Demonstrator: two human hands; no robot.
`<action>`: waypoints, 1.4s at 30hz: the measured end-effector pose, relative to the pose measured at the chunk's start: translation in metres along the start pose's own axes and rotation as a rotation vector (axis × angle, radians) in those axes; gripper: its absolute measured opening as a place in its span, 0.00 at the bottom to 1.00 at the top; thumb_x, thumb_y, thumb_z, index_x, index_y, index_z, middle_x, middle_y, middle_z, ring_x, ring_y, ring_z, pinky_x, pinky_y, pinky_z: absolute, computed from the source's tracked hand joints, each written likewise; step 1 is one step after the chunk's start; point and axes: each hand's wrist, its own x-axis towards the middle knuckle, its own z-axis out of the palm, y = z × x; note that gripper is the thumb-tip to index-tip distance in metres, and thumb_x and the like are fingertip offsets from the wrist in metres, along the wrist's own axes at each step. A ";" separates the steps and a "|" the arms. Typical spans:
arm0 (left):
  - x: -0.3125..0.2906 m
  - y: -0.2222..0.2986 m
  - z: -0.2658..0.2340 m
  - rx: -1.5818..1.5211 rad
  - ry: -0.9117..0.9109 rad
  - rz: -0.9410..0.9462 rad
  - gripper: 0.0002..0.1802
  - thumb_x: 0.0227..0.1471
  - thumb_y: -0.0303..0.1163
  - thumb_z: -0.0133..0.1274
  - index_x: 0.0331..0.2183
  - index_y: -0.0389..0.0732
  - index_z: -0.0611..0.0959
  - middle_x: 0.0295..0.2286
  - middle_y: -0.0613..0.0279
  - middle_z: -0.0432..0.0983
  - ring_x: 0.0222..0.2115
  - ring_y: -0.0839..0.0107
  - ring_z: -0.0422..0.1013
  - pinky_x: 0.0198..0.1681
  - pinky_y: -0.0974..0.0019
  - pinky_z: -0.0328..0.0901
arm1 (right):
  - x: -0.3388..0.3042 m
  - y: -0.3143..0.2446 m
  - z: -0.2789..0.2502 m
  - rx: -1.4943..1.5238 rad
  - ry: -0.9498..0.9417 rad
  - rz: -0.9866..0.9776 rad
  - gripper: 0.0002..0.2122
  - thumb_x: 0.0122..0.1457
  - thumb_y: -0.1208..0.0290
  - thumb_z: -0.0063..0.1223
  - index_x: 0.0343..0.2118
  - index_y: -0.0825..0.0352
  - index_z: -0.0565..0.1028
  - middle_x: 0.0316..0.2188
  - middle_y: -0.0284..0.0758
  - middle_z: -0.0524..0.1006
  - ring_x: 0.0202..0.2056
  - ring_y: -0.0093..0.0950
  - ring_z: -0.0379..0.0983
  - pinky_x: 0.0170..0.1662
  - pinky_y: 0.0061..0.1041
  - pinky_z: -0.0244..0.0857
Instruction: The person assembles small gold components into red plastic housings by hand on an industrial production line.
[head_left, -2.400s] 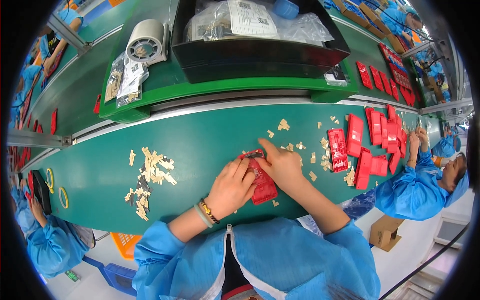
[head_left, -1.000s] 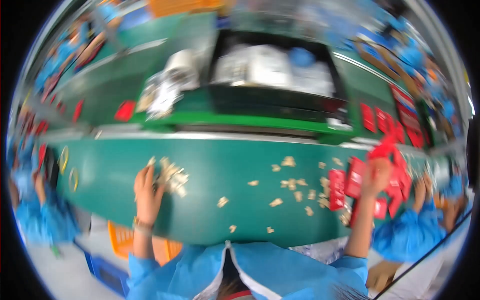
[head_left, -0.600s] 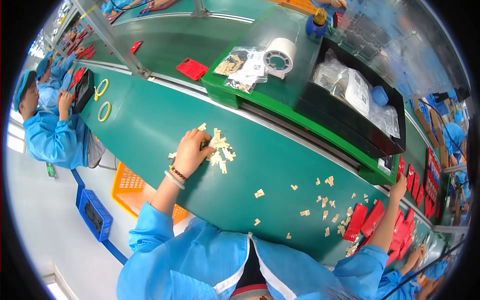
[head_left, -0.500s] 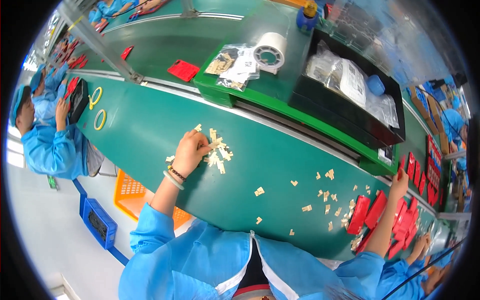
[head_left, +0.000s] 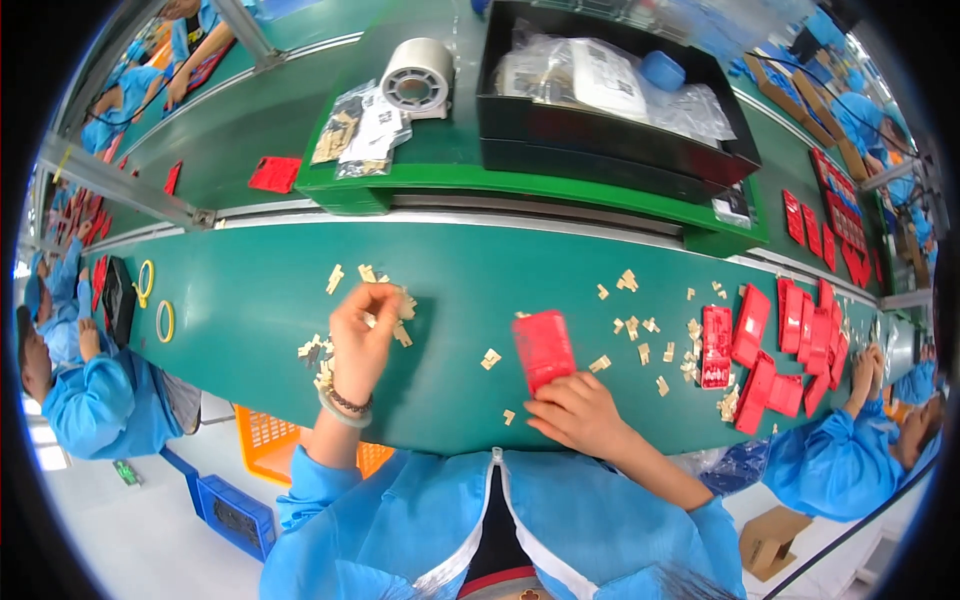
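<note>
My right hand [head_left: 578,412] grips the lower end of a flat red plastic phone-shaped case [head_left: 543,345], tilted over the bench in front of me. To its left my left hand [head_left: 362,338] is raised with thumb and fingers pinched together. A small cream-coloured piece appears to be at its fingertips, but blur and the fingers hide most of it. Around and beneath that hand lie loose cream L-shaped pieces [head_left: 334,278]. More such cream pieces [head_left: 627,281] are scattered to the right of the case.
Several red cases [head_left: 752,324] lie piled at the right of the green bench [head_left: 240,300]. Beyond it a green shelf [head_left: 470,195] carries a black bin [head_left: 610,135], a white tape roll [head_left: 417,78] and bagged parts [head_left: 362,130]. Yellow rings [head_left: 165,321] lie left; co-workers sit at both sides.
My right hand has come from the red pile at the right to the front middle, now with a red case in it. My left hand has lifted from the cream pieces. The view has turned.
</note>
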 end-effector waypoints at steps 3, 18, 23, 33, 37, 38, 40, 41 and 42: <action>-0.018 0.013 0.035 -0.529 -0.271 -0.201 0.04 0.53 0.24 0.53 0.34 0.36 0.77 0.28 0.67 0.76 0.29 0.80 0.70 0.33 0.76 0.65 | 0.035 -0.015 0.004 0.470 0.268 0.398 0.14 0.48 0.76 0.61 0.40 0.67 0.75 0.35 0.33 0.73 0.34 0.26 0.72 0.34 0.24 0.67; -0.035 0.044 0.084 -0.473 -0.564 -0.180 0.05 0.52 0.23 0.53 0.33 0.33 0.78 0.28 0.65 0.76 0.29 0.81 0.70 0.31 0.77 0.65 | 0.049 -0.004 0.002 0.697 0.588 0.570 0.07 0.47 0.84 0.57 0.31 0.69 0.76 0.30 0.34 0.75 0.26 0.21 0.72 0.28 0.18 0.66; -0.037 0.044 0.083 -0.522 -0.664 -0.247 0.06 0.55 0.25 0.51 0.34 0.32 0.80 0.27 0.66 0.77 0.30 0.83 0.71 0.32 0.78 0.65 | 0.046 -0.004 -0.010 -0.040 0.572 0.282 0.08 0.46 0.80 0.60 0.31 0.67 0.76 0.29 0.34 0.75 0.25 0.27 0.72 0.26 0.21 0.67; -0.034 0.065 0.094 -0.005 -0.448 0.672 0.06 0.37 0.22 0.60 0.24 0.38 0.82 0.40 0.59 0.76 0.43 0.62 0.70 0.44 0.60 0.66 | 0.025 -0.009 -0.011 1.148 0.404 0.859 0.06 0.61 0.76 0.46 0.33 0.71 0.76 0.30 0.29 0.77 0.28 0.16 0.71 0.27 0.15 0.65; -0.035 0.076 0.091 -0.226 -0.770 0.750 0.06 0.33 0.19 0.60 0.22 0.36 0.80 0.29 0.60 0.79 0.31 0.60 0.75 0.36 0.59 0.69 | -0.009 0.018 -0.021 0.534 0.377 0.947 0.03 0.55 0.76 0.55 0.32 0.67 0.75 0.27 0.29 0.74 0.27 0.19 0.71 0.26 0.18 0.64; -0.031 0.075 0.089 -0.190 -0.821 0.709 0.09 0.32 0.19 0.61 0.24 0.36 0.81 0.30 0.59 0.79 0.32 0.61 0.74 0.37 0.60 0.69 | -0.018 0.024 -0.026 0.066 0.329 0.889 0.04 0.52 0.77 0.58 0.31 0.66 0.75 0.28 0.29 0.73 0.27 0.20 0.71 0.27 0.19 0.63; -0.036 0.065 0.092 -0.028 -0.718 0.637 0.13 0.35 0.21 0.62 0.29 0.37 0.80 0.31 0.58 0.78 0.32 0.61 0.74 0.35 0.61 0.69 | -0.017 0.017 -0.037 0.188 0.423 0.803 0.06 0.49 0.77 0.60 0.30 0.65 0.74 0.29 0.30 0.72 0.29 0.21 0.71 0.28 0.19 0.64; -0.038 0.059 0.097 0.048 -0.667 0.605 0.13 0.36 0.23 0.61 0.31 0.37 0.80 0.31 0.58 0.78 0.32 0.61 0.74 0.35 0.61 0.68 | -0.014 0.013 -0.042 0.330 0.500 0.691 0.08 0.46 0.77 0.63 0.29 0.65 0.74 0.30 0.31 0.72 0.30 0.22 0.70 0.29 0.20 0.64; -0.039 0.058 0.098 0.068 -0.667 0.584 0.13 0.36 0.23 0.61 0.31 0.37 0.80 0.31 0.58 0.78 0.32 0.61 0.74 0.35 0.61 0.68 | -0.006 0.005 -0.052 0.509 0.376 0.661 0.08 0.46 0.78 0.62 0.28 0.66 0.74 0.34 0.32 0.71 0.33 0.22 0.70 0.32 0.21 0.65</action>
